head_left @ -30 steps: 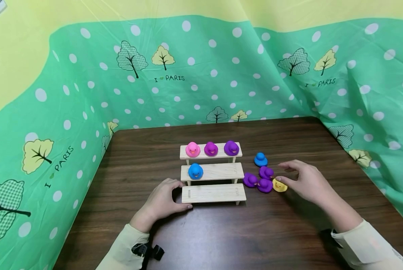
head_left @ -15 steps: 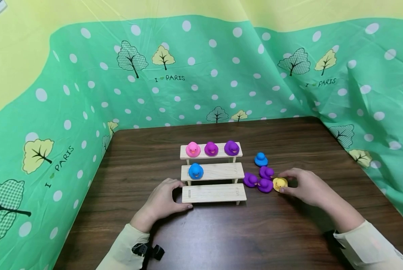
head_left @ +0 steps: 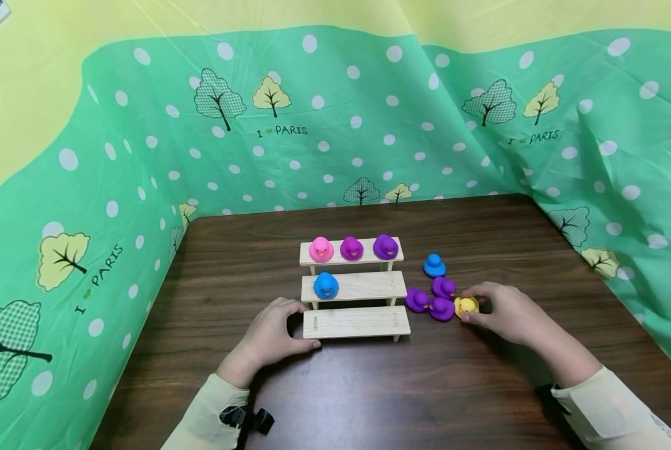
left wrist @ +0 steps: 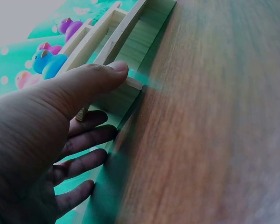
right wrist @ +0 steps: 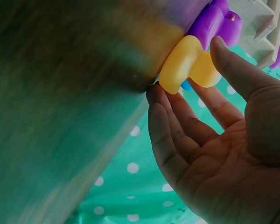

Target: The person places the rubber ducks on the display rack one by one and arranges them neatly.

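Note:
A small wooden three-step display stand (head_left: pixel 358 322) stands on the table. My left hand (head_left: pixel 270 334) grips the left end of its lowest step, and in the left wrist view the thumb (left wrist: pixel 95 79) lies along the front edge. On the right, my right hand (head_left: pixel 510 312) pinches a yellow rubber duck (head_left: pixel 466 306) between thumb and fingers. This duck (right wrist: pixel 182 65) rests on the table beside several purple ducks (head_left: pixel 441 309). A blue duck (head_left: pixel 434 265) faces away behind them.
The top step carries a pink duck (head_left: pixel 321 249) and two purple ducks (head_left: pixel 385 247). Another blue duck (head_left: pixel 326 285) sits at the left of the middle step. A green dotted cloth (head_left: pixel 324 112) surrounds the dark wooden table (head_left: pixel 335 400).
My right hand has come down a little, and its thumb and fingers have closed in around the yellow duck. The left hand and the stand have stayed put.

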Available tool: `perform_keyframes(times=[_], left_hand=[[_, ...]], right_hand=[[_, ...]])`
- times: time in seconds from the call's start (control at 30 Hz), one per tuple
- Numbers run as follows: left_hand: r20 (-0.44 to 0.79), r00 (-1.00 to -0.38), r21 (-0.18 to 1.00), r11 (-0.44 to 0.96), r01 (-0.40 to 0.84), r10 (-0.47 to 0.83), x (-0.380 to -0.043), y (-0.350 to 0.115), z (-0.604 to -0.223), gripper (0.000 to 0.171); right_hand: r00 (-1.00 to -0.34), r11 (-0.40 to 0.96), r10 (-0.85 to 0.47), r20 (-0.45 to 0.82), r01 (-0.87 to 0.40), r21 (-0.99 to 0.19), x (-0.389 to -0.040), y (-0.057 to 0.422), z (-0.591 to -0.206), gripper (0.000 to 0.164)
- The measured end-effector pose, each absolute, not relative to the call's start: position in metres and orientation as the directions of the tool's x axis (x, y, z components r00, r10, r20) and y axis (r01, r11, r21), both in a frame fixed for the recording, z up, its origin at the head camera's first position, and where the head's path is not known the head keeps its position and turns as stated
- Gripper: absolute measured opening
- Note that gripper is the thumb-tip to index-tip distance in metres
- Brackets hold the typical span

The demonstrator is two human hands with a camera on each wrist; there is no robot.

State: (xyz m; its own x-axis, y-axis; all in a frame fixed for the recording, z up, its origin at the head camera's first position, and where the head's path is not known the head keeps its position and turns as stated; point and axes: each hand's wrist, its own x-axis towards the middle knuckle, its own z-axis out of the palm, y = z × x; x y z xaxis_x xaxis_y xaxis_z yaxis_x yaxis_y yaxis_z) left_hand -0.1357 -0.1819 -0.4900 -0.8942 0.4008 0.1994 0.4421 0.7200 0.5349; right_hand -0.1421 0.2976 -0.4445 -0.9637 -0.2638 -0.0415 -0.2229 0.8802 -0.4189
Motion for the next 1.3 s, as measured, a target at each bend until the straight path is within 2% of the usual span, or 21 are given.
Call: perform_keyframes(times=[0.33, 0.63, 0.87, 1.1, 1.3], left_hand=[[0.196, -0.898, 0.525, 0.731, 0.436, 0.395, -0.136, -0.1823, -0.4916, 0.057], [0.19, -0.903, 0.527, 0.735, 0.426, 0.387, -0.1357, -0.1822, -0.4918, 0.056], [0.204, -0.898, 0.525, 0.73, 0.437, 0.391, -0.1362, -0.1825, -0.4927, 0.056], [0.199, -0.899, 0.528, 0.73, 0.433, 0.39, -0.1362, -0.1822, -0.4921, 0.056], [0.2, -0.899, 0.526, 0.731, 0.435, 0.391, -0.1362, -0.1824, -0.4923, 0.056]], right_hand=[[-0.961, 0.875, -0.275, -0.024, -0.24, -0.422, -0.1414, 0.2984, -0.4437, 0.036], [-0.962, 0.86, -0.275, -0.01, -0.241, -0.45, -0.1414, 0.299, -0.4414, 0.045], [-0.964, 0.864, -0.265, -0.008, -0.233, -0.446, -0.1421, 0.2975, -0.4436, 0.033], [-0.961, 0.852, -0.276, 0.015, -0.252, -0.459, -0.1415, 0.2972, -0.4434, 0.033], [-0.968, 0.846, -0.251, -0.023, -0.208, -0.491, -0.1426, 0.2963, -0.4412, 0.037]])
